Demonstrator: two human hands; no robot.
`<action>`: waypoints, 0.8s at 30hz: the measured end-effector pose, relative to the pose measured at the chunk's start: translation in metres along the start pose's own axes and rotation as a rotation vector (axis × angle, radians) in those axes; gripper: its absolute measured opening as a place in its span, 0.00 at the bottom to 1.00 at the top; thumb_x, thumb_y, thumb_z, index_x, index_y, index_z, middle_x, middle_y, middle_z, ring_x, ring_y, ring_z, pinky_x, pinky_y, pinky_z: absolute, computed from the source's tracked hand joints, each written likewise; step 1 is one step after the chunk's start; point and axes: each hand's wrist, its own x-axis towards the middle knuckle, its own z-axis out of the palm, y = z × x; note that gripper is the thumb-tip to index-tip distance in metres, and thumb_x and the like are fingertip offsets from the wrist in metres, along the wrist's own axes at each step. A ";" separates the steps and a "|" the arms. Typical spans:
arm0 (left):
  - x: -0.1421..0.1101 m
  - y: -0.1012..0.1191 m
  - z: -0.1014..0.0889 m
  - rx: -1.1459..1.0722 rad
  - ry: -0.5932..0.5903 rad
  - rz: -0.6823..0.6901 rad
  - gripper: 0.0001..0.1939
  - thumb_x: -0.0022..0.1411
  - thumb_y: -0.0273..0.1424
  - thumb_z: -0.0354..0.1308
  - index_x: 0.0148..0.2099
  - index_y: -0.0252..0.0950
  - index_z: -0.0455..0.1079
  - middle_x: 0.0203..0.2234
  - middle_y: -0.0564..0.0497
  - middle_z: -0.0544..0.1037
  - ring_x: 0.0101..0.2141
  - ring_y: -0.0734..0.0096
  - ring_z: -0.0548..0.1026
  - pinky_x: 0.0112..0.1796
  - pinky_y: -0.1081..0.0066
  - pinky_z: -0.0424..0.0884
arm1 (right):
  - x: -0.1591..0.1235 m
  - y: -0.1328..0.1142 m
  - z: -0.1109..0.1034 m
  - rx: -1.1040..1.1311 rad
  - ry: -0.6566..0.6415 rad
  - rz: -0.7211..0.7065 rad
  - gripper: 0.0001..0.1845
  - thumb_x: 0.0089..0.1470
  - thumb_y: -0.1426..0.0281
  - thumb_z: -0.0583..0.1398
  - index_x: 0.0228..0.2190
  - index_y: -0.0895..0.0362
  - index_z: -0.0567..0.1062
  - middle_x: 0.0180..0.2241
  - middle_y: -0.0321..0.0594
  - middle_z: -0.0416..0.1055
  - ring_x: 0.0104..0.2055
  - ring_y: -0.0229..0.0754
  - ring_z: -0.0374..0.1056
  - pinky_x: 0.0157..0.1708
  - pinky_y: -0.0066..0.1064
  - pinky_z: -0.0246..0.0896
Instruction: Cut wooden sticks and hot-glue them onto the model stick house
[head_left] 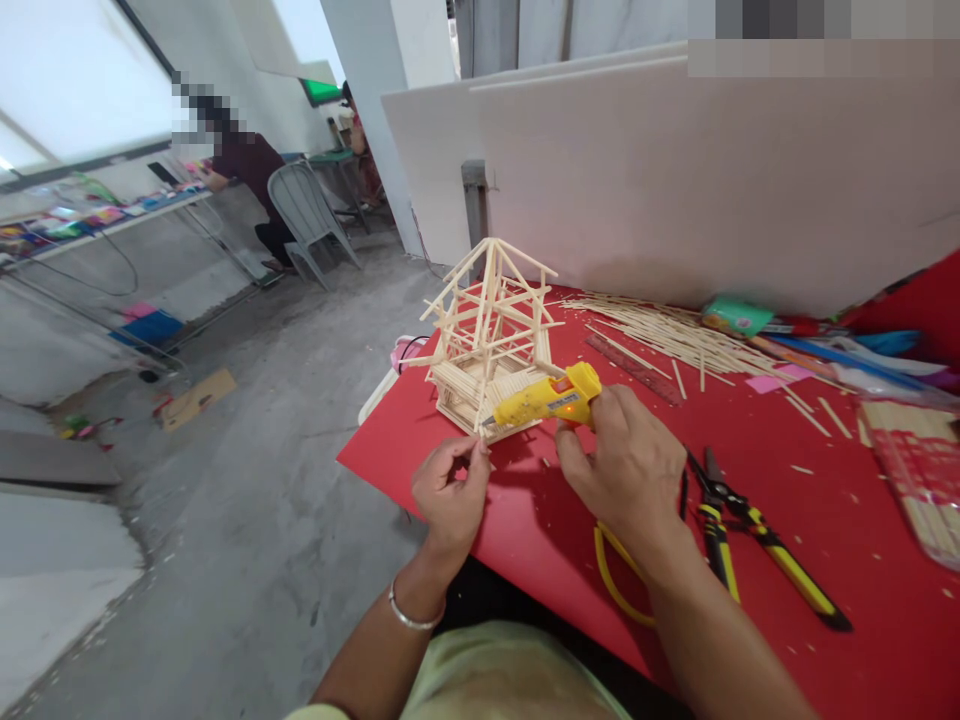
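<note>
On the red table [525,530], near its front left corner, we find an open-framed stick model [491,335] standing upright, with slanting roof sticks that meet at a peak. We record the right hand [630,455] wrapped around the handle of a yellow glue gun [544,398], a small orange light showing on its side. The nozzle points left, at the near edge of the model; we cannot tell whether it touches. We observe the left hand [454,485] just below the nozzle, thumb and forefinger pinched together (what lies between them, if anything, is too small for us to confirm). To the right of the right hand, we note cutters [750,530] with black and yellow handles, lying with the handles spread. A yellow cable [615,590] loops beneath the right forearm. Behind and right of the model, we list a heap of loose sticks [667,335], a reddish ruler [632,370], a green packet [739,316] and, at the far right, a clear bag of flat sticks [919,480]. In the left background, we see a person [251,175] seated on a grey chair [306,212] at a cluttered bench [217,205].
</note>
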 end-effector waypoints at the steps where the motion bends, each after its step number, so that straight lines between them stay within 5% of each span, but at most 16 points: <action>1: 0.000 0.000 0.000 -0.008 -0.004 -0.012 0.07 0.62 0.33 0.62 0.35 0.35 0.77 0.23 0.52 0.79 0.23 0.74 0.74 0.27 0.74 0.71 | 0.000 0.000 0.000 0.000 0.002 0.000 0.14 0.55 0.66 0.58 0.42 0.61 0.72 0.34 0.42 0.70 0.31 0.43 0.61 0.29 0.34 0.49; 17: -0.001 0.001 0.001 -0.308 -0.048 -0.113 0.10 0.64 0.35 0.60 0.41 0.34 0.77 0.28 0.49 0.80 0.23 0.71 0.78 0.26 0.72 0.75 | -0.001 -0.001 0.000 0.018 -0.034 0.015 0.16 0.55 0.66 0.58 0.43 0.61 0.72 0.35 0.43 0.71 0.33 0.43 0.62 0.30 0.34 0.50; 24: 0.001 0.002 0.001 -0.252 -0.064 -0.098 0.08 0.65 0.34 0.60 0.39 0.34 0.77 0.28 0.49 0.80 0.24 0.72 0.77 0.28 0.72 0.75 | -0.001 -0.002 0.000 0.045 -0.012 0.005 0.16 0.55 0.67 0.58 0.43 0.62 0.72 0.33 0.42 0.70 0.34 0.43 0.63 0.31 0.34 0.50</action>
